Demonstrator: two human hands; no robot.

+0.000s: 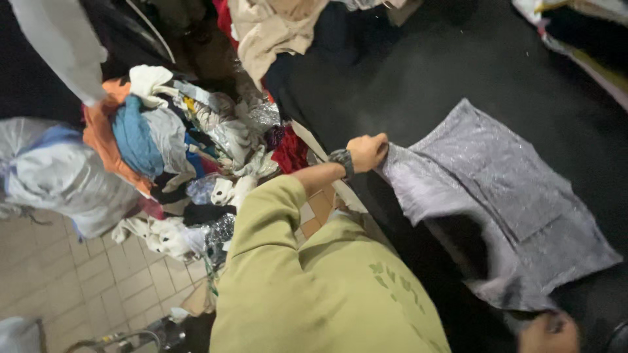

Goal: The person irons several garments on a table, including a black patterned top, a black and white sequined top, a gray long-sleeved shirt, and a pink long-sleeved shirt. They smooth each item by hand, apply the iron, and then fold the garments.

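My left hand [366, 151] grips one edge of the grey cloth [497, 202]. It lies partly folded on the black tabletop [405, 72]. My right hand [548, 332] looks closed near its other end. The clothes pile [176, 144] waits.

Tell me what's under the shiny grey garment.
The grey garment lies spread on a black surface, which shows all around it. Anything directly beneath the cloth is covered.
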